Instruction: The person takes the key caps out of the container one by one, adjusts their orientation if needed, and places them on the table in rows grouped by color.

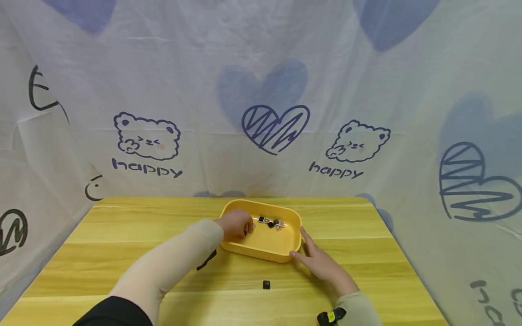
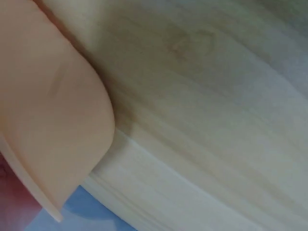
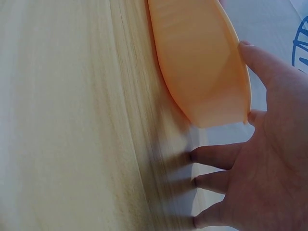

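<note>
Yellow plastic makes the shallow tray (image 1: 269, 242) which sits on the wooden table (image 1: 122, 253), toward its far edge and near the middle from side to side. From where I stand, I see a person working at it with two bare hands. The left hand (image 1: 238, 223) reaches down inside the tray, at its left end, with the fingers bent toward the bottom. Something small and dark shows by the fingertips, but I cannot tell whether they pinch it or only touch it. The right hand (image 1: 322, 261) is outside, at the near right corner; it is not clenched. Its thumb touches the rim, another fingertip touches the tray's end, and the other fingers are spread apart beside it, rather straight. Inside the tray, to the right of the left hand and closer to the far wall, lies a loose group of small pieces (image 1: 271, 224), some black, some pinkish. One black block (image 1: 266, 285) lies alone on the table, on the near side of the tray and well apart from the group. Light sleeves cover both forearms, and a black band with a yellow mark (image 1: 331, 316) is at the right wrist. Behind the table hangs a pale cloth (image 1: 261, 36), printed with blue hearts, bear faces and the word "happy".
</note>
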`<state>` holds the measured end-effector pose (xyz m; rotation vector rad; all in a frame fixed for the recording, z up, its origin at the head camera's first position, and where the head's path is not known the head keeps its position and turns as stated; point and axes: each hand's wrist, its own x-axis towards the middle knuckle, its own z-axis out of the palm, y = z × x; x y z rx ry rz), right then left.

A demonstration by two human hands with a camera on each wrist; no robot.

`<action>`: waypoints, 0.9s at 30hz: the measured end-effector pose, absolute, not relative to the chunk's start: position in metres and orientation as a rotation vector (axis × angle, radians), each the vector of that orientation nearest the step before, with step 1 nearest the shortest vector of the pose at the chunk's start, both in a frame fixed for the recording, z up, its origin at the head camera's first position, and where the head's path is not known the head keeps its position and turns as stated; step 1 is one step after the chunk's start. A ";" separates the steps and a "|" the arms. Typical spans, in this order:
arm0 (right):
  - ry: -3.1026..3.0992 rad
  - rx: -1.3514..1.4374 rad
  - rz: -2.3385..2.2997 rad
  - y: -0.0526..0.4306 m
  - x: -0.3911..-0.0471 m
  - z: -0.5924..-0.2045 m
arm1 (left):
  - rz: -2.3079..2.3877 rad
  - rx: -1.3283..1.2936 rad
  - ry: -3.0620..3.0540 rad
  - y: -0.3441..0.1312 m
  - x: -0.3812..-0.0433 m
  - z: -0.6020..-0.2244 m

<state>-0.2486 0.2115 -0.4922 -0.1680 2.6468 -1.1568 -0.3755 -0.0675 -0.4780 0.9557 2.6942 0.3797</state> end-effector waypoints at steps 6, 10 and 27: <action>2.647 -0.167 -1.157 0.211 -0.249 -0.495 | 0.495 0.995 2.610 -0.070 -0.375 -0.478; 2.652 -0.177 -1.156 0.212 -0.250 -0.495 | 0.557 1.061 2.611 -0.071 -0.375 -0.470; 2.640 -0.187 -1.170 0.211 -0.249 -0.492 | 1.026 0.935 2.615 -0.081 -0.338 -0.435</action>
